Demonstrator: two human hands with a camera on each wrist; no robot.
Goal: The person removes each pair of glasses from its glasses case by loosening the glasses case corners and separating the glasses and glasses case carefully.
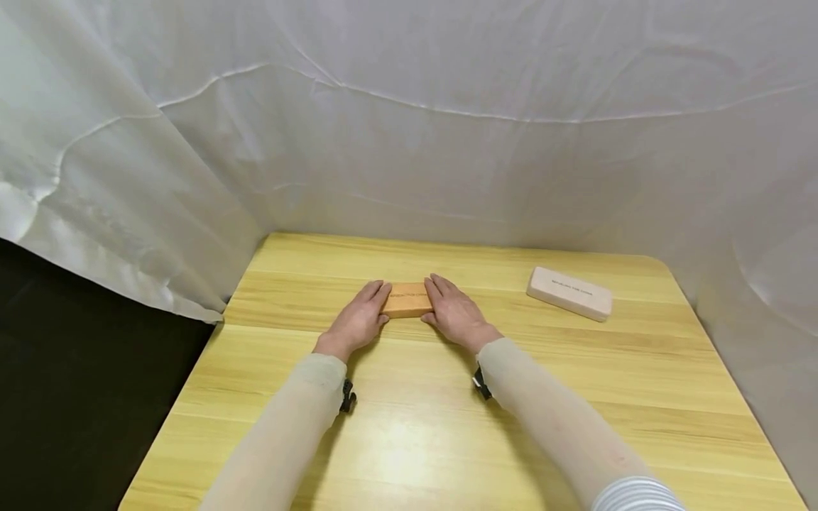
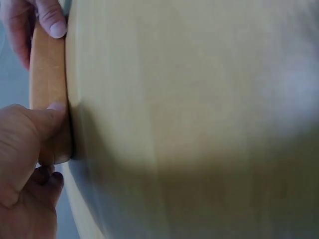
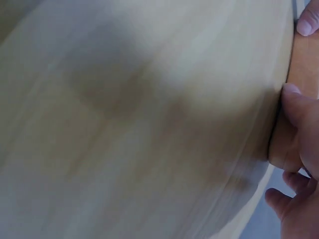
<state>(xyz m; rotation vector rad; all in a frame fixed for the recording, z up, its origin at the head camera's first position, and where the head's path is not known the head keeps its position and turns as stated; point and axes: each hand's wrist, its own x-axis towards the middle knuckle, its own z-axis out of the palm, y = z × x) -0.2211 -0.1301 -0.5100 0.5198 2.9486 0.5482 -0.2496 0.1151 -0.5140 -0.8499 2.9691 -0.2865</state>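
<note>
An orange-brown glasses case [image 1: 407, 301] with a line of dark lettering on top lies flat on the wooden table, toward its back edge. My left hand [image 1: 356, 321] grips its left end, thumb on the near side and fingers over the end. At the right end my right hand [image 1: 456, 312] holds it the same way. Both thumbs press the near side of the orange-brown case [image 2: 49, 74] in the left wrist view. The right wrist view shows the right thumb [image 3: 298, 107] against that side too. The ends of the case are partly hidden under the hands.
A pale pinkish-beige glasses case [image 1: 569, 292], also lettered, lies at an angle on the table [image 1: 409, 411] to the right of my right hand. White cloth [image 1: 409, 163] hangs behind the table and along its sides. A dark area [image 1: 83, 397] lies beyond the left edge.
</note>
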